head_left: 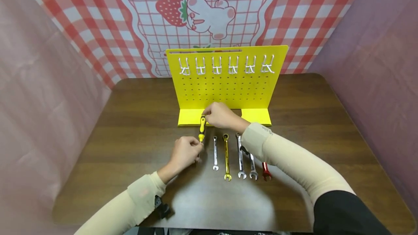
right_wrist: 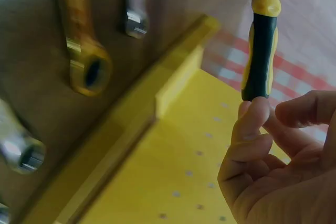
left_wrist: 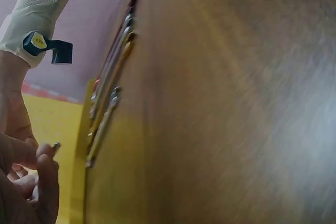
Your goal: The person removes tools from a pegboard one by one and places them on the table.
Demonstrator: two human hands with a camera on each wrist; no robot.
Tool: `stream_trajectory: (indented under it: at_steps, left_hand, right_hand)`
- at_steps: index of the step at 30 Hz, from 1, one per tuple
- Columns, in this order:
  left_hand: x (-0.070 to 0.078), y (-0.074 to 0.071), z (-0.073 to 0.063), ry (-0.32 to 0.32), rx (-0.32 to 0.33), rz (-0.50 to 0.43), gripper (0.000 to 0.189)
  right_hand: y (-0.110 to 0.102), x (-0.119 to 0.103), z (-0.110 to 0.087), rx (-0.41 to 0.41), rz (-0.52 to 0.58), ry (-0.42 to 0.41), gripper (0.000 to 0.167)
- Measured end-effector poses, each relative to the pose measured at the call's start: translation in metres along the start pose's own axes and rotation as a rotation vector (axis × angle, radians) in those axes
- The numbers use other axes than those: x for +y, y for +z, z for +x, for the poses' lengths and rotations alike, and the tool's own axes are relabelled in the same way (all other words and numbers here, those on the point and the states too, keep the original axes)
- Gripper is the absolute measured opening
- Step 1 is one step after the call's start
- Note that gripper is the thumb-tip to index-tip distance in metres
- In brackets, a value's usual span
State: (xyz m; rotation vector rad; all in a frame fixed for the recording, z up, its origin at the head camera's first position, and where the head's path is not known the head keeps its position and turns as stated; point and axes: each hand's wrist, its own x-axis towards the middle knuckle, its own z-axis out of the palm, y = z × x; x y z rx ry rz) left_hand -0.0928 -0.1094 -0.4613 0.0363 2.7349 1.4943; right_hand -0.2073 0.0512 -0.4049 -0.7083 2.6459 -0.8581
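Note:
A screwdriver [head_left: 202, 128] with a yellow and black handle is held between both hands above the table, handle toward the pegboard. My left hand [head_left: 187, 152] pinches its metal shaft, and the metal tip [left_wrist: 56, 146] shows past the fingers in the left wrist view. At the handle's butt end are the fingertips of my right hand [head_left: 222, 115]; in the right wrist view they touch the handle [right_wrist: 261, 56] end. To the right lie a small silver wrench [head_left: 215, 153], a gold wrench [head_left: 226, 157], two silver wrenches and a red wrench [head_left: 266, 171], partly hidden by the right forearm.
Behind the hands stands a yellow pegboard [head_left: 225, 90] with a row of white double hooks [head_left: 217, 66] along its upper part and a yellow base. The brown wooden table [head_left: 137, 119] holds everything. A red-checked cloth [head_left: 98, 21] hangs behind, with pinkish cloth at both sides.

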Motion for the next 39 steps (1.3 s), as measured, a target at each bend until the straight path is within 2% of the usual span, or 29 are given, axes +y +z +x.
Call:
stream_trajectory:
  at_steps: [5, 11, 18, 25, 31, 36, 39]
  left_hand:
    - [-0.001, 0.011, 0.0, -0.071, -0.135, 0.058, 0.016]
    - [-0.003, 0.017, 0.003, -0.03, -0.22, 0.139, 0.024]
    - [-0.004, 0.02, 0.007, -0.003, -0.257, 0.162, 0.025]
    - [-0.008, 0.02, 0.017, -0.01, -0.252, 0.176, 0.026]
    - [-0.015, 0.023, 0.012, -0.035, -0.284, 0.123, 0.027]
    - [-0.018, 0.009, 0.007, -0.073, -0.316, 0.078, 0.032]
    - [-0.013, -0.003, 0.007, -0.069, -0.306, 0.103, 0.036]
  right_hand:
    - [0.013, 0.016, -0.004, -0.049, -0.015, 0.014, 0.033]
    - [0.024, 0.024, -0.004, -0.077, -0.073, 0.008, 0.031]
    - [0.03, 0.031, -0.005, -0.102, -0.105, 0.029, 0.031]
    - [0.029, 0.038, 0.003, -0.085, -0.116, 0.008, 0.029]
    - [0.035, 0.04, 0.002, -0.125, -0.12, 0.002, 0.028]
    - [0.034, 0.034, -0.001, -0.138, -0.142, -0.008, 0.027]
    - [0.023, 0.028, -0.007, -0.134, -0.115, -0.013, 0.029]
